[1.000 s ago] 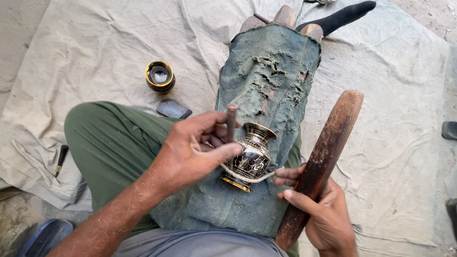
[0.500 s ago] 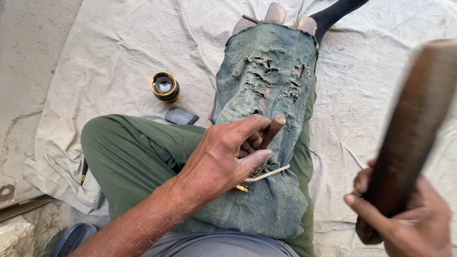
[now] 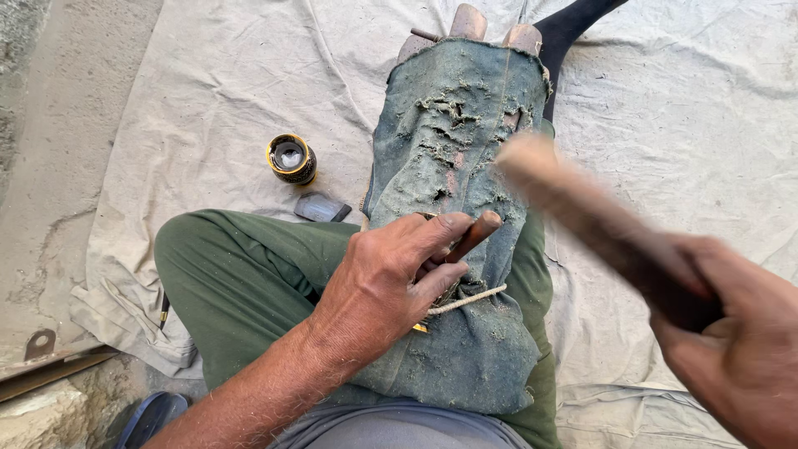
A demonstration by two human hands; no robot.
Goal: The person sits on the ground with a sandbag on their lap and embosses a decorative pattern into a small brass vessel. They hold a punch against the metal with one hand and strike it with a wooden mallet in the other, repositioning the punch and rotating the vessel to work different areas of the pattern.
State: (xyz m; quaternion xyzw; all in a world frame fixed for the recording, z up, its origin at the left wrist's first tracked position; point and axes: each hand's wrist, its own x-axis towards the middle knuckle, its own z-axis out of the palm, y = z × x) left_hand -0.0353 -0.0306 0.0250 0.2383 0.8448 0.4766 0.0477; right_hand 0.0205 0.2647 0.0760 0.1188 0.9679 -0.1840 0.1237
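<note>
Punch tool [image 3: 472, 239], a short brown rod with a rounded end, is held upright-tilted in the left hand [image 3: 391, 278], whose thumb and fingers are closed tightly around it over the lap. Beneath that hand, only a small yellow edge of a metal piece [image 3: 420, 328] and a pale cord [image 3: 465, 300] are seen; the rest is hidden by the fingers. The work is rested on a worn, frayed green cloth [image 3: 465, 141] that is draped along the outstretched leg. A long brown wooden mallet [image 3: 598, 220] is gripped in the right hand [image 3: 740, 349], fingers wrapped firmly around its lower end; its upper end is blurred and is seen above and to the right of the punch tool, apart from it. The bent left leg is covered by green trousers [image 3: 241, 274]. On the pale ground sheet [image 3: 208, 91] near the knee, a small round pot [image 3: 291, 158] with a black and gold band is stood upright, and a flat dark grey piece [image 3: 320, 208] is laid just beside it. Two wooden blocks [image 3: 468, 20] are seen at the far end of the green cloth, next to a foot in a dark sock [image 3: 573, 25]. A blue sandal [image 3: 154, 414] is glimpsed at the lower edge.
</note>
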